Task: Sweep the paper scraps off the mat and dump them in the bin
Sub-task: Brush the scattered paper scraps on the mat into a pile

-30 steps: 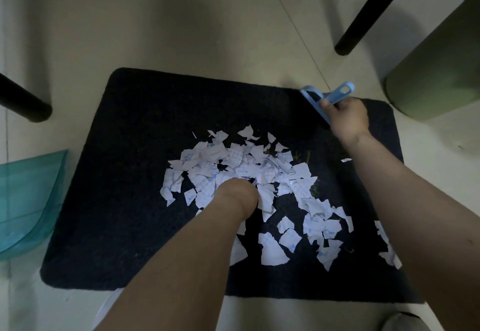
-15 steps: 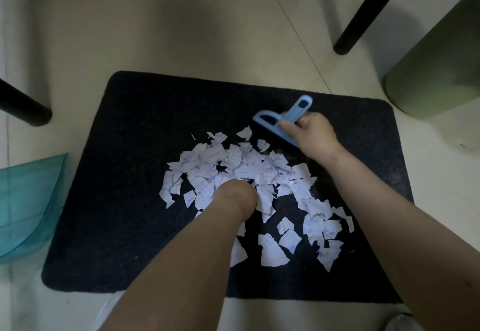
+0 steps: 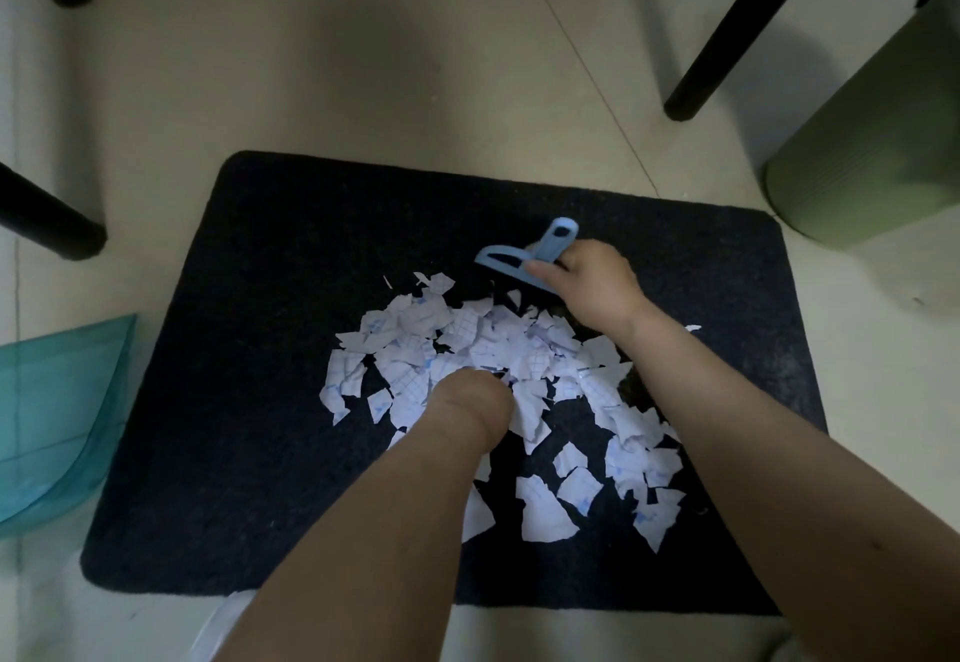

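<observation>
Sweeping nearer: right hand [image 3: 592,287] with brush [image 3: 524,259] now against scraps [image 3: 488,344]

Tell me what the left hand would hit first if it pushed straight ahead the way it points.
The left hand sits in the paper scraps; going on, it likely meets the blue brush in the right hand, though depth is unclear.

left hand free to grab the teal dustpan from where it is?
Probably yes. The left hand rests in the paper scraps, its fingers hidden; the teal dustpan lies on the floor off the mat's left edge, with bare mat between.
</observation>
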A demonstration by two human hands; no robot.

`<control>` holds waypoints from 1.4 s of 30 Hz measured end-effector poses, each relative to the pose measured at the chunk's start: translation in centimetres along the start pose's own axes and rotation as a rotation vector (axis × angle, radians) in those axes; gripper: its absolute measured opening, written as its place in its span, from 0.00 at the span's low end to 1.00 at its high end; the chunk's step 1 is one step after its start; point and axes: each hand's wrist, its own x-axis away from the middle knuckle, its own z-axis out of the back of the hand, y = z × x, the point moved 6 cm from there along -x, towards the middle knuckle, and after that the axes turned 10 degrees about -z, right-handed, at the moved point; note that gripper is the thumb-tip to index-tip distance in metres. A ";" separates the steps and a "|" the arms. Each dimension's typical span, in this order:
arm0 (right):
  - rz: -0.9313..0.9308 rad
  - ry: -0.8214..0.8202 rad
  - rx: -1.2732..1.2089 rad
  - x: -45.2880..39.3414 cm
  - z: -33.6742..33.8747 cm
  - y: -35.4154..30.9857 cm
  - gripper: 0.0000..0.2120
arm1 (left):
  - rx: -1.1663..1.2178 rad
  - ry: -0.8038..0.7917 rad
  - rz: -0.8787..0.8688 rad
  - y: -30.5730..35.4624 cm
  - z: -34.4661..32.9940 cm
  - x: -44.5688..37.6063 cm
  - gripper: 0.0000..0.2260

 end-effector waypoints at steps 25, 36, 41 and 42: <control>-0.535 0.479 -0.092 4.9 6.0 15.8 0.16 | -0.354 0.085 -0.096 6.3 0.4 -0.5 0.13; -0.628 0.674 -0.590 6.0 10.7 19.3 0.16 | -0.304 0.017 -0.053 6.4 -0.2 -0.9 0.13; -0.744 0.650 -1.264 5.2 7.3 20.1 0.08 | -0.261 0.032 -0.047 6.4 0.2 -1.1 0.12; -0.767 0.626 -1.274 5.0 6.6 19.8 0.08 | -0.268 0.032 -0.054 6.4 0.4 -1.2 0.11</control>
